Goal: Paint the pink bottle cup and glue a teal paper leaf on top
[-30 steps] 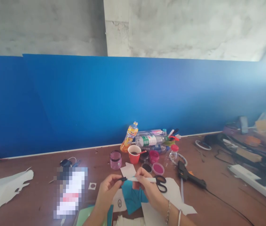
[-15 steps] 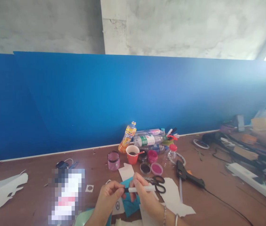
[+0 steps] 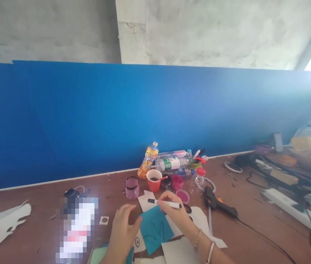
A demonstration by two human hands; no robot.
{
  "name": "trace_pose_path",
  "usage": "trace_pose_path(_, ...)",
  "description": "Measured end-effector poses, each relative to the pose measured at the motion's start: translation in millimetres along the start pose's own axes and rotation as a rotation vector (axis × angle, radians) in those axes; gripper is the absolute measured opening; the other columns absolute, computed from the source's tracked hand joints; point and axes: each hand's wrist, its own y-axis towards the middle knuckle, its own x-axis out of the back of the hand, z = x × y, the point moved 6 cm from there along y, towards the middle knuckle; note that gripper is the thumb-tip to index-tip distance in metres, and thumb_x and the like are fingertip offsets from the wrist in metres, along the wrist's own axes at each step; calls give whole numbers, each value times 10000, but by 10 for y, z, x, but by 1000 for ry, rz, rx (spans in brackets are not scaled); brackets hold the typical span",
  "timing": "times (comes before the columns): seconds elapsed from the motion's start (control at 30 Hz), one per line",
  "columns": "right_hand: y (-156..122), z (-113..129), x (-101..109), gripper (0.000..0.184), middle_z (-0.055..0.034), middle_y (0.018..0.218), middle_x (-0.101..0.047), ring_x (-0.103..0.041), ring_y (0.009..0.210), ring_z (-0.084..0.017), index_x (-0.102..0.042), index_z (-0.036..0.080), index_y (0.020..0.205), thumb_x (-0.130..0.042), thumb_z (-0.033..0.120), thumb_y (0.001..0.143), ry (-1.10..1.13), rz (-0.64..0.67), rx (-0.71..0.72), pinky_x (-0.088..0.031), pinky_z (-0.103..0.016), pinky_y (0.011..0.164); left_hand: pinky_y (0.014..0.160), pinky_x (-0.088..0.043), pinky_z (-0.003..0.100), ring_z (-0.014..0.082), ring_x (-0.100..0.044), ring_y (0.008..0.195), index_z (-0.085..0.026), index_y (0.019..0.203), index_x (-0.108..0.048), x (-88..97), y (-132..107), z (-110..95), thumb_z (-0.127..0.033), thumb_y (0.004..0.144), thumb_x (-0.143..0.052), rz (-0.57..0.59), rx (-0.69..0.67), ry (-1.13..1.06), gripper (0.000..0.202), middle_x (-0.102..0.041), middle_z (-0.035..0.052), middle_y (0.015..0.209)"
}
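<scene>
My right hand (image 3: pixel 173 209) grips a white marker (image 3: pixel 169 203) with a black end, which points left above the table. Below it lies a blue square of paper (image 3: pixel 155 229) with black zigzag lines drawn on it. My left hand (image 3: pixel 125 227) is empty, thumb apart from the curved fingers, its thumb tip by the blue paper's left edge. A white piece of paper with a drawn eye (image 3: pixel 137 242) lies partly under the blue sheet. Scissors (image 3: pixel 187 209) are mostly hidden behind my right hand.
Beyond the papers stand a red cup (image 3: pixel 153 185), a purple cup (image 3: pixel 132 192), an orange-labelled bottle (image 3: pixel 147 161) and small pots. A glue gun (image 3: pixel 218 205) with its cable and a power strip (image 3: pixel 295 216) lie right. At left are a pixelated bright object (image 3: pixel 80 231) and cut white paper (image 3: pixel 4 225).
My left hand has come away from the marker's black end and opened. My right hand has lifted the marker slightly, so more of the blue paper shows.
</scene>
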Motion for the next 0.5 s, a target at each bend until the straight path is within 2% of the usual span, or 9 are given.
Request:
trace_pose_path(0.1, -6, 40, 13, 137, -52, 844, -687, -618, 830, -211, -661, 177, 840, -594, 284, 789, -203, 65, 105, -467, -323, 769, 948, -403, 561, 345, -518, 1141, -220, 947, -686, -90, -75, -7, -398, 715, -636, 67, -86, 229, 297, -628, 127, 1138)
trace_pose_path(0.23, -12, 27, -7, 228, -79, 939, -713, -646, 885, -233, -679, 164, 939, -540, 172, 759, -283, 79, 116, -486, -345, 813, 971, -386, 539, 339, -484, 1187, -218, 726, -647, -128, -83, -38, -201, 675, -618, 99, -92, 272, 61, -623, 105, 1136)
trace_pose_path(0.37, 10, 5, -1, 359, -47, 941, -717, -645, 900, -222, -680, 174, 967, -452, 73, 709, -300, 111, 86, -485, -325, 809, 884, -453, 443, 286, -579, 1030, -222, 640, -574, -26, -11, -61, -161, 681, -555, 54, -86, 153, 76, -664, 78, 986)
trace_pose_path(0.5, 11, -27, 8, 368, -49, 927, -713, -643, 859, -206, -680, 169, 986, -466, 69, 704, -352, 147, 77, -488, -304, 771, 710, -476, 348, 225, -606, 733, -229, 702, -552, 120, -2, -47, -299, 756, -526, -75, 13, 15, 92, -644, 17, 724)
